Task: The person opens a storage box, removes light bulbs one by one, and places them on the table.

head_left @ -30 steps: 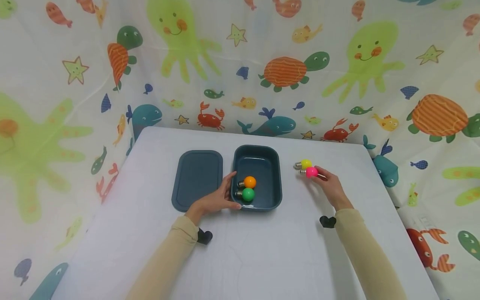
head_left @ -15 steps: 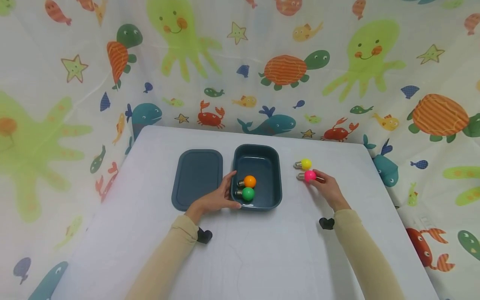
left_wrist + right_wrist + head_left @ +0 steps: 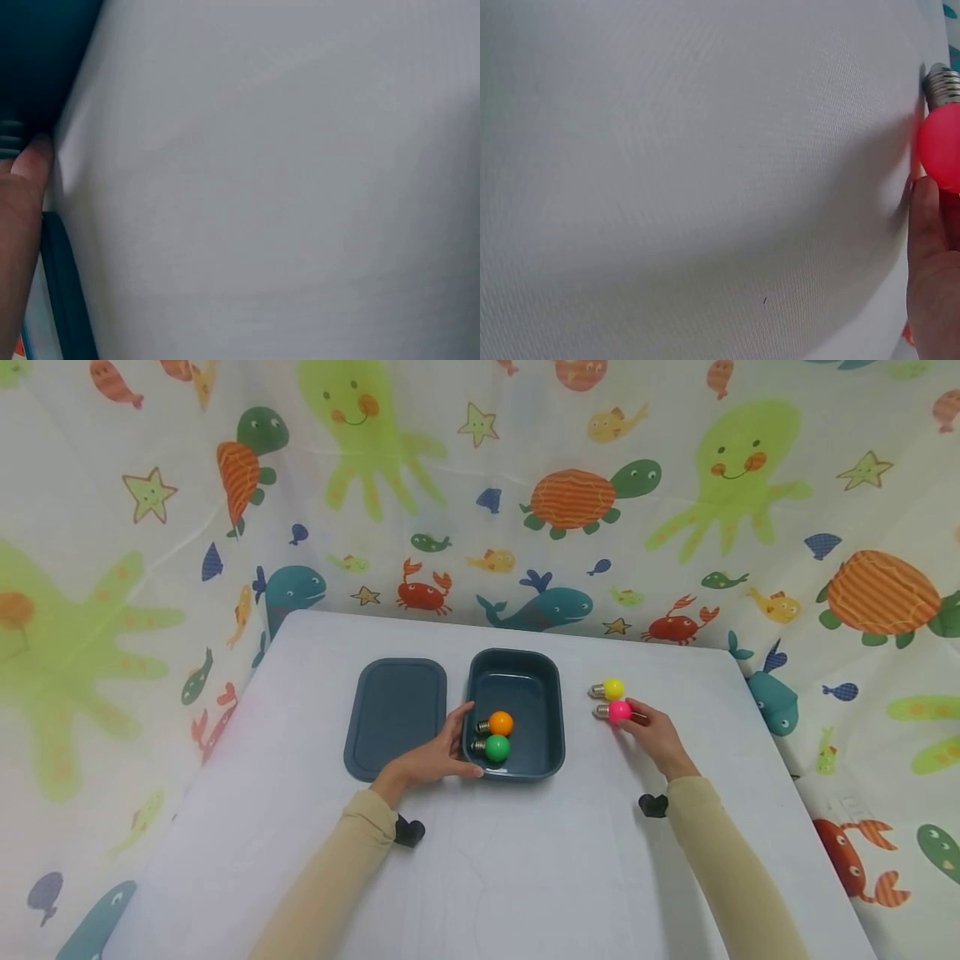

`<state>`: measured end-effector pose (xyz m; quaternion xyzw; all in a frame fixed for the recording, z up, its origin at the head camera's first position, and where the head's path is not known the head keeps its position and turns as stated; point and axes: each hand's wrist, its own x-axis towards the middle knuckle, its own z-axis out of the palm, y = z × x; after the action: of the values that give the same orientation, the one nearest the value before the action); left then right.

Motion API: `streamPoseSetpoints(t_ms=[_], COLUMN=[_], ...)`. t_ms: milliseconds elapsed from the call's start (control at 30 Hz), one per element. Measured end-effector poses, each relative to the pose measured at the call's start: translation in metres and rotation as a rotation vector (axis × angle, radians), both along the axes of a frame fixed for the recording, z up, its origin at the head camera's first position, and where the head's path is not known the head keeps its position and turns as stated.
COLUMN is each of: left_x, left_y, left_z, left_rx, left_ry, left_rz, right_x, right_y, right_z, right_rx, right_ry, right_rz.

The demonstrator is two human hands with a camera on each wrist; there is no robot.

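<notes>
A dark teal box [image 3: 557,727] stands open on the white table, with an orange bulb [image 3: 499,723] and a green bulb [image 3: 497,747] lying in its near left corner. My left hand [image 3: 438,757] grips the box's left wall, thumb on the near rim. In the left wrist view a finger [image 3: 19,225] lies against the box [image 3: 37,60]. Right of the box, my right hand [image 3: 651,732] pinches a pink bulb [image 3: 618,712], seen close up in the right wrist view as the pink bulb [image 3: 939,142]. A yellow bulb [image 3: 612,688] lies just behind it.
The box's flat lid [image 3: 395,717] lies left of the box. Sea-animal patterned curtains [image 3: 480,502] wall the table at the back and both sides. Small black heart markers [image 3: 409,832] sit near each forearm on the white table [image 3: 510,877].
My right hand has closed on the pink bulb and drawn it slightly nearer and leftward. The left hand and box have stayed still.
</notes>
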<state>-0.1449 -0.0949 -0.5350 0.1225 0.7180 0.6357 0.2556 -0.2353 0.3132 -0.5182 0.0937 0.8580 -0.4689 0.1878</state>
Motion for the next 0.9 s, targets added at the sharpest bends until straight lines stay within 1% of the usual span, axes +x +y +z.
streamPoseSetpoints(t_ms=[200,333,433,567,667,767,900], left_x=[0.001,0.001,0.0,0.0,0.0,0.001,0.001], left_y=[0.001,0.001,0.001,0.001,0.0,0.0,0.0], left_z=[0.001,0.001,0.0,-0.001,0.0,0.001,0.002], left_rx=[0.008,0.002,-0.003,-0.001,-0.005,-0.01,-0.005], left_ry=[-0.01,-0.006,-0.004,-0.004,-0.003,0.003,0.006], left_rz=[0.001,-0.004,-0.01,-0.008,0.0,0.001,-0.004], right_x=[0.0,0.0,-0.001,-0.004,-0.006,-0.007,-0.007], right_y=[0.001,0.004,0.005,0.003,-0.001,-0.007,-0.017], right_z=[0.0,0.003,0.011,0.024,0.033,0.039,0.041], right_rx=[0.003,0.003,0.019,0.033,0.009,-0.023,-0.044], right_ry=[0.013,0.008,0.015,0.082,0.128,0.135,0.134], right_rz=[0.011,0.021,0.027,0.049,0.065,0.067,0.069])
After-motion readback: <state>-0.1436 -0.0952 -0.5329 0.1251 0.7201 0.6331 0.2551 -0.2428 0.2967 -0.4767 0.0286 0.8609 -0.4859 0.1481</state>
